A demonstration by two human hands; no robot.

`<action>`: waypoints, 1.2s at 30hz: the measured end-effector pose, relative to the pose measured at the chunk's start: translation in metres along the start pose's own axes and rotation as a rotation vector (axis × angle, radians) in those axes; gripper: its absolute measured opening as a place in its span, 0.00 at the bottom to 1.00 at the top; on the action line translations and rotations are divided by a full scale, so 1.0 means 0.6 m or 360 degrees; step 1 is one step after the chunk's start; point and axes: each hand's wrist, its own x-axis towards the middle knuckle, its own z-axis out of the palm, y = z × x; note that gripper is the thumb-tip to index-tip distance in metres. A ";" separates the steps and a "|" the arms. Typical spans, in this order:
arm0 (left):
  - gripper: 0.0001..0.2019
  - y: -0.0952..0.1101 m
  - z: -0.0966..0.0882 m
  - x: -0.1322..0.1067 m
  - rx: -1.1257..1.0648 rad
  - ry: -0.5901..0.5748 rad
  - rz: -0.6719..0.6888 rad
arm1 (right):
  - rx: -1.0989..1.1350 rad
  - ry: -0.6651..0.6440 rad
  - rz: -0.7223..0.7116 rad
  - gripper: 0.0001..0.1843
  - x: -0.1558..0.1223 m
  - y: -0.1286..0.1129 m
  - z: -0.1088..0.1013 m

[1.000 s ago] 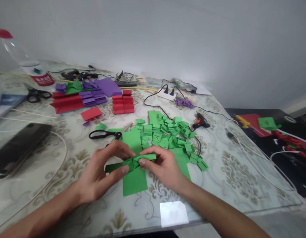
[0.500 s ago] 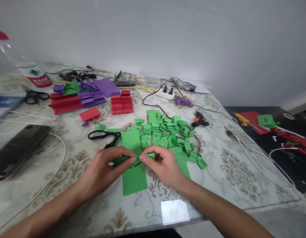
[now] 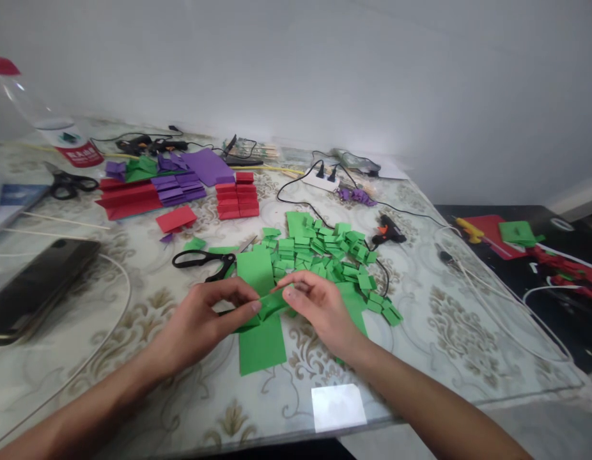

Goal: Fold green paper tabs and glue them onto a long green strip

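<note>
Both hands pinch one folded green paper strip (image 3: 271, 303) just above the table. My left hand (image 3: 207, 322) grips its left end between thumb and fingers. My right hand (image 3: 319, 306) holds the right end, fingers curled round it. Under the strip lies a long green paper sheet (image 3: 260, 348). Just behind the hands is a heap of several small folded green pieces (image 3: 325, 252). Black-handled scissors (image 3: 204, 260) lie to the left of that heap.
Red folded stacks (image 3: 238, 195), purple paper (image 3: 181, 182) and red sheets (image 3: 128, 198) sit further back. A black glue gun (image 3: 389, 231), power strip (image 3: 319, 182) and cables are at right. A dark phone (image 3: 34, 284), second scissors (image 3: 68, 182) and a bottle (image 3: 61, 131) are at left. Table edge is near.
The strip has been folded tighter and lifted slightly. My right hand has moved up and toward the green heap; my left hand has closed in on the strip's left end.
</note>
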 end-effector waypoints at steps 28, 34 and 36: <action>0.08 -0.009 0.017 0.003 -0.0441 -0.0045 0.0069 | -0.0134 -0.0040 0.0110 0.18 0.004 0.008 0.001; 0.08 -0.011 0.024 0.001 -0.0475 0.0028 0.0088 | -0.0089 -0.0039 0.0054 0.17 0.002 0.014 0.002; 0.07 -0.010 0.026 -0.001 -0.0432 0.0085 0.0102 | -0.0065 -0.0033 0.0033 0.16 0.002 0.016 0.002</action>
